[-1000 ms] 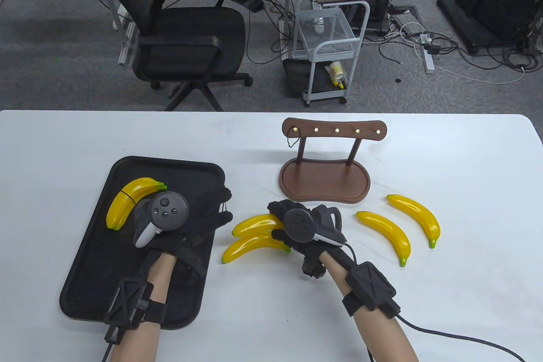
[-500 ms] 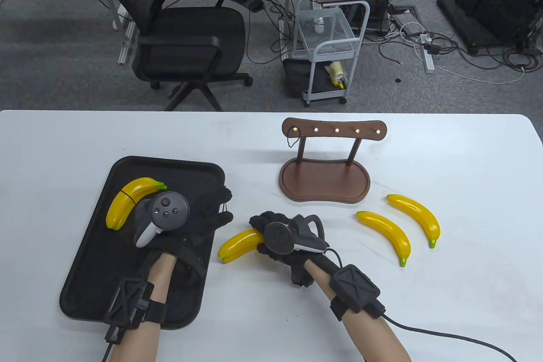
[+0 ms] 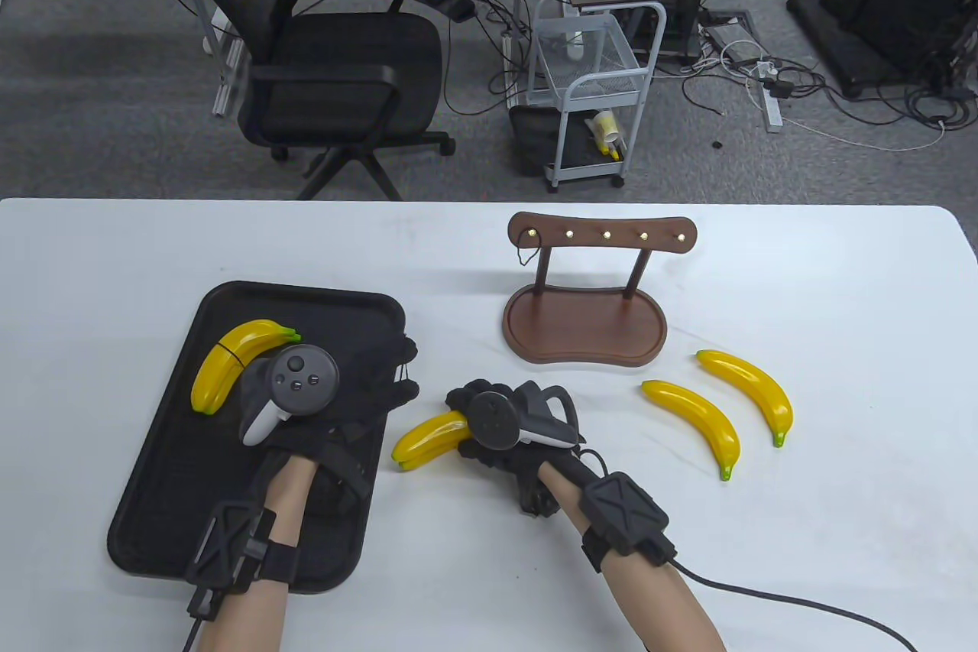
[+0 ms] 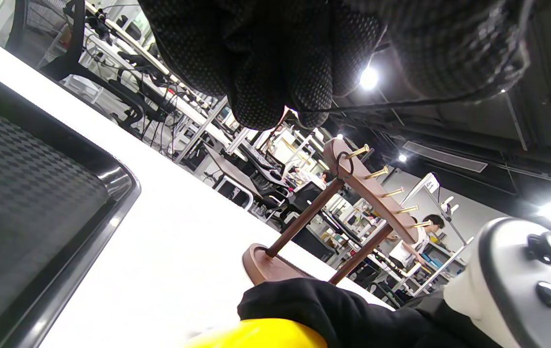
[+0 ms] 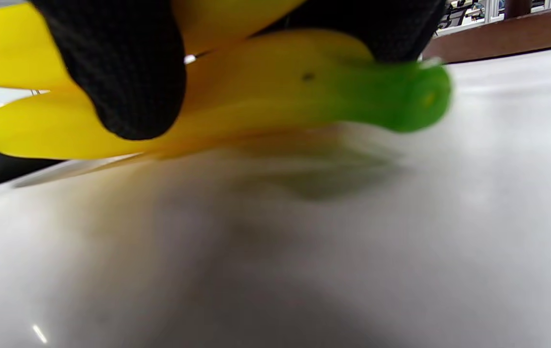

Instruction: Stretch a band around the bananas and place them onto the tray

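Observation:
My right hand point(image 3: 466, 415) grips two yellow bananas point(image 3: 424, 440) held side by side just above the white table, right of the black tray point(image 3: 176, 468). In the right wrist view a gloved fingertip point(image 5: 125, 72) wraps over the pair point(image 5: 265, 96), whose green stem points right. My left hand point(image 3: 401, 377) hovers over the tray's right edge with a thin black band point(image 4: 401, 102) stretched between its fingers point(image 4: 275, 72) and thumb. A banded banana pair point(image 3: 229, 361) lies at the tray's far left.
Two loose bananas point(image 3: 695, 415) point(image 3: 752, 392) lie at the right. A brown wooden peg rack point(image 3: 584, 316) stands behind them, with a band looped on its leftmost peg point(image 3: 527, 243). An office chair and a wire cart stand beyond the table.
My right hand closed the two bananas together and carried them left toward the tray. The left hand has stayed where it was.

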